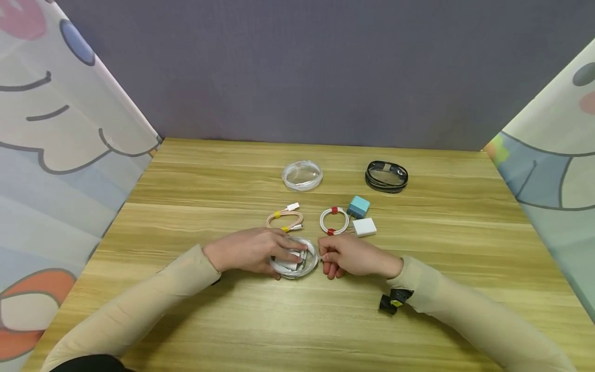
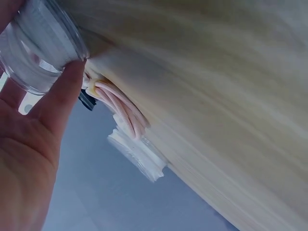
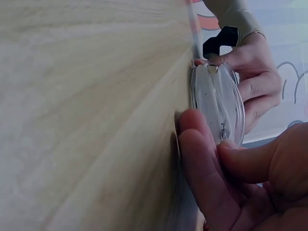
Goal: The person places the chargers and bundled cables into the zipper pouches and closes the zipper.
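A clear round zip pouch [image 1: 295, 258] sits on the table between the hands, with something white inside. My left hand [image 1: 254, 251] grips it from the left, fingers over the top and thumb at the near side. In the left wrist view the thumb presses against the pouch's clear wall [image 2: 45, 48]. My right hand [image 1: 346, 254] pinches the small zipper pull at the pouch's right edge between thumb and forefinger. The zipper [image 3: 216, 96] runs along the pouch's side in the right wrist view. The fingertips mostly hide the pull.
Beyond the hands lie a pink cable [image 1: 284, 219] with yellow ties, a white cable [image 1: 334, 221] with red ties, a blue charger [image 1: 358, 206] and a white charger [image 1: 364, 227]. Farther back are another clear round pouch [image 1: 302, 185] and a black-rimmed round item [image 1: 387, 187].
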A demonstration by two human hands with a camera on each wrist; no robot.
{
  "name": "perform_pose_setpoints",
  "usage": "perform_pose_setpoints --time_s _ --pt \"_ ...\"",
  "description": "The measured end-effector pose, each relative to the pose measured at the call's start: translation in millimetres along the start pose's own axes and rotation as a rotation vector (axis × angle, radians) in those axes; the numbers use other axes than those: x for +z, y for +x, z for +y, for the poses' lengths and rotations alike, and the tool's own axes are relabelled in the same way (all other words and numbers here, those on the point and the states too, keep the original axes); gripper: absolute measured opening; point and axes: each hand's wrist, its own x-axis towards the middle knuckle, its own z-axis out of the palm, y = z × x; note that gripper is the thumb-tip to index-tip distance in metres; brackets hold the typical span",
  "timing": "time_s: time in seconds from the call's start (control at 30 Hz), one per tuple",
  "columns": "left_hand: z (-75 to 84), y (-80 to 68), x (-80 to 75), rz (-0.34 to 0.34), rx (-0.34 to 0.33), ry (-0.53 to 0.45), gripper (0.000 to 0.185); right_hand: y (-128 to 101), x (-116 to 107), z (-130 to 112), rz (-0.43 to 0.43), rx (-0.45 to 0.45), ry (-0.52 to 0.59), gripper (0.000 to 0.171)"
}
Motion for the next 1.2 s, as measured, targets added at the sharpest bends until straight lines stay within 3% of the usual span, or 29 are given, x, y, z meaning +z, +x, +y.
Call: perform_pose_setpoints --time_s 0.13,0.3,0.6,0.77,1.0,1.2 --pt "1.8 -1.8 -0.4 -0.012 0.000 0.010 0.061 -2.6 -1.7 1.8 -0.005 0.022 0.065 0.018" --pt "5.3 -8.7 -1.6 -0.033 -0.019 0.042 0.075 -2.6 -7.3 4.9 0.054 0.042 0.143 0.014" --pt "7.0 -0.7 -0.6 0.138 0.108 0.258 0.056 8.3 -9.6 8.2 0.146 0.042 0.110 0.014" --pt "9.2 4.1 0.7 0.101 0.162 0.244 0.059 12.5 -10.5 7.5 0.183 0.032 0.049 0.015" --pt "10.9 7.8 2.9 0.055 0.115 0.168 0.055 7.9 -11.9 10.3 0.146 0.033 -0.003 0.016" --pt "11.6 9.2 1.6 0.037 0.068 0.154 0.056 -3.3 -12.2 11.2 0.092 0.031 0.024 0.017"
